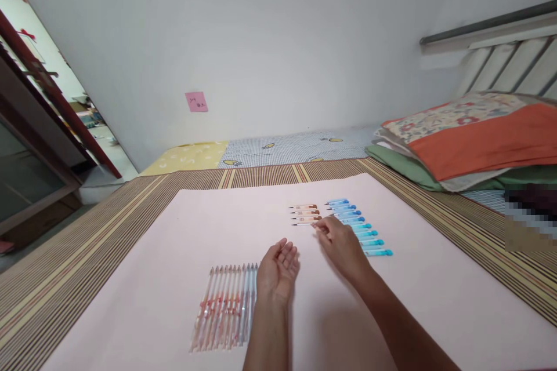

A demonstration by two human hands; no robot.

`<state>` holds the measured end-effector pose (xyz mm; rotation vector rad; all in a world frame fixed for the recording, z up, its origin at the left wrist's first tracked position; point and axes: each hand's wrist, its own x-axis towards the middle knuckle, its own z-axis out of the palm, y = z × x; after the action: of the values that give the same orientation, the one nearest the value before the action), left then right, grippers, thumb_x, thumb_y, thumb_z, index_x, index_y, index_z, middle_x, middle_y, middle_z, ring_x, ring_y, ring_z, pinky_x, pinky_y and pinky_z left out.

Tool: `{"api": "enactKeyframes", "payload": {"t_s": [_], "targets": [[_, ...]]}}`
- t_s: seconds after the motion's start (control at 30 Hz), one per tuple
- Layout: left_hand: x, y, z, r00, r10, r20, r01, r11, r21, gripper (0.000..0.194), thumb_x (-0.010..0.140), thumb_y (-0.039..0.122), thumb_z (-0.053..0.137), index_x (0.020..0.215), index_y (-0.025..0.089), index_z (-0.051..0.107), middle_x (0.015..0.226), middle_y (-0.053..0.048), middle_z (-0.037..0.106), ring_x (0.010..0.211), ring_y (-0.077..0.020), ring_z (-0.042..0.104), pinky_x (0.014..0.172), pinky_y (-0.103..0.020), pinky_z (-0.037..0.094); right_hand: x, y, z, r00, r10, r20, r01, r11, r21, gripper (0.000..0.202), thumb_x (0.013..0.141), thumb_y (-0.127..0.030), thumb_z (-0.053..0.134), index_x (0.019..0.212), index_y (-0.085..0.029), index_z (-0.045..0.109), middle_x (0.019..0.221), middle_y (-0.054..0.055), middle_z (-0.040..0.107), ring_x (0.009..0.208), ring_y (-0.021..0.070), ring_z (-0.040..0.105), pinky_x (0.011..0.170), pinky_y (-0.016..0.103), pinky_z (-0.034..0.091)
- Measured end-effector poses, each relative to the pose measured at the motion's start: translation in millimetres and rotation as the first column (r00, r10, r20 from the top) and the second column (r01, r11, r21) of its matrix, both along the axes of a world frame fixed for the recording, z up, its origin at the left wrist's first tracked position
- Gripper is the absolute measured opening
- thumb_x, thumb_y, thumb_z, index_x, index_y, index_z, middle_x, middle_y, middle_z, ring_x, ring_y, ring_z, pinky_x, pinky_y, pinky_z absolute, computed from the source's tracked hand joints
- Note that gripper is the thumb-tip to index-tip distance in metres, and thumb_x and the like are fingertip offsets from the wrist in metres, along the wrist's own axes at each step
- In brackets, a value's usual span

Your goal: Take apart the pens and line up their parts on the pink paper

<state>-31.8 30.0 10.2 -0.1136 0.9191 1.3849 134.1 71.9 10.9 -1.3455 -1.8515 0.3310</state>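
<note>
My right hand [339,240] pinches the right end of a slim white pen [302,224] with a dark tip, lying below a short column of brown-capped pens [304,213]. Right of that column, several blue-capped pens [368,234] lie in a slanting column, partly behind my right hand. My left hand [278,269] is palm up with fingers loosely curled and apart, holding nothing. Beside it on the left, a row of clear pens [221,307] with pink and bluish parts lies side by side, its right edge partly hidden by my left hand and forearm.
A pale pink sheet [143,278] covers much of a striped mat [56,249]. Folded bedding with an orange band [487,139] lies at the right, near a white headboard [513,64]. A pink note [196,101] is on the wall behind. A doorway stands at the far left.
</note>
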Motion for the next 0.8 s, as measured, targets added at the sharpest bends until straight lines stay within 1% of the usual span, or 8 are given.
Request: {"api": "enactKeyframes", "payload": {"t_s": [0.03, 0.1, 0.17, 0.23, 0.33, 0.43, 0.67, 0.8], "targets": [[0, 0, -0.4, 1.000, 0.000, -0.001, 0.000, 1.000, 0.001, 0.007, 0.087, 0.012, 0.062, 0.089, 0.011, 0.068, 0.076, -0.007, 0.071, 0.062, -0.0142, 0.069, 0.054, -0.023, 0.052, 4, 6, 3.3, 0.992, -0.018, 0.123, 0.015, 0.999, 0.031, 0.015, 0.091, -0.017, 0.051, 0.089, -0.020, 0.065, 0.093, 0.007, 0.072, 0.084, 0.0202, 0.064, 0.081, 0.034, 0.043], [0, 0, -0.9, 1.000, 0.003, 0.001, -0.003, 1.000, 0.002, 0.007, 0.086, 0.011, 0.062, 0.090, 0.011, 0.068, 0.076, -0.007, 0.071, 0.062, -0.0143, 0.069, 0.054, -0.023, 0.052, 7, 17, 5.7, 0.944, -0.030, 0.330, 0.015, 0.999, 0.047, 0.019, 0.093, -0.014, 0.050, 0.087, -0.019, 0.067, 0.094, 0.008, 0.072, 0.087, 0.0212, 0.063, 0.080, 0.034, 0.037], [0, 0, -0.7, 1.000, 0.010, 0.002, -0.010, 1.000, -0.001, 0.007, 0.086, 0.011, 0.062, 0.090, 0.010, 0.068, 0.077, -0.007, 0.071, 0.062, -0.0145, 0.069, 0.054, -0.023, 0.051, 6, 27, 1.2, 0.887, -0.017, 0.461, 0.004, 1.000, 0.029, 0.022, 0.096, -0.014, 0.048, 0.088, -0.019, 0.068, 0.096, 0.008, 0.072, 0.091, 0.0217, 0.062, 0.080, 0.034, 0.033], [1, 0, 0.3, 1.000, 0.014, 0.005, -0.014, 1.000, -0.005, 0.007, 0.085, 0.010, 0.063, 0.090, 0.010, 0.068, 0.077, -0.007, 0.071, 0.062, -0.0145, 0.069, 0.053, -0.023, 0.051, 0, 34, -9.0, 0.846, 0.005, 0.534, -0.011, 1.000, 0.007, 0.025, 0.098, -0.014, 0.047, 0.088, -0.019, 0.069, 0.097, 0.008, 0.072, 0.092, 0.0216, 0.061, 0.080, 0.034, 0.031], [2, 0, 1.7, 1.000, 0.015, 0.010, -0.015, 1.000, -0.017, 0.008, 0.084, 0.009, 0.063, 0.090, 0.010, 0.068, 0.076, -0.007, 0.070, 0.062, -0.0144, 0.068, 0.053, -0.022, 0.050, -7, 42, -27.0, 0.818, 0.026, 0.575, -0.026, 1.000, -0.008, 0.027, 0.100, -0.014, 0.046, 0.089, -0.020, 0.070, 0.097, 0.008, 0.071, 0.095, 0.0215, 0.060, 0.080, 0.033, 0.029], [2, 0, 1.3, 1.000, 0.012, 0.013, -0.011, 1.000, -0.024, 0.008, 0.085, 0.009, 0.062, 0.091, 0.010, 0.067, 0.076, -0.007, 0.070, 0.062, -0.0142, 0.068, 0.052, -0.022, 0.049, -11, 46, -38.3, 0.814, 0.018, 0.581, -0.025, 1.000, 0.005, 0.028, 0.101, -0.014, 0.045, 0.089, -0.020, 0.070, 0.097, 0.008, 0.070, 0.097, 0.0219, 0.059, 0.080, 0.033, 0.028], [3, 2, -1.7, 1.000, -0.002, 0.013, 0.002, 1.000, -0.014, 0.007, 0.088, 0.011, 0.061, 0.092, 0.009, 0.067, 0.075, -0.007, 0.070, 0.061, -0.0141, 0.069, 0.051, -0.022, 0.051, -10, 55, -39.8, 0.816, 0.024, 0.577, -0.054, 0.998, 0.036, 0.025, 0.100, -0.012, 0.045, 0.088, -0.019, 0.066, 0.093, 0.006, 0.070, 0.093, 0.0208, 0.058, 0.081, 0.033, 0.028], [3, 2, -2.5, 1.000, 0.001, 0.013, -0.001, 1.000, -0.013, 0.007, 0.088, 0.011, 0.061, 0.092, 0.009, 0.067, 0.075, -0.007, 0.071, 0.061, -0.0144, 0.069, 0.051, -0.022, 0.051, -9, 59, -40.2, 0.815, 0.017, 0.579, -0.058, 0.997, 0.052, 0.021, 0.099, -0.014, 0.050, 0.087, -0.019, 0.066, 0.096, 0.007, 0.070, 0.097, 0.0217, 0.057, 0.082, 0.034, 0.028]]}}
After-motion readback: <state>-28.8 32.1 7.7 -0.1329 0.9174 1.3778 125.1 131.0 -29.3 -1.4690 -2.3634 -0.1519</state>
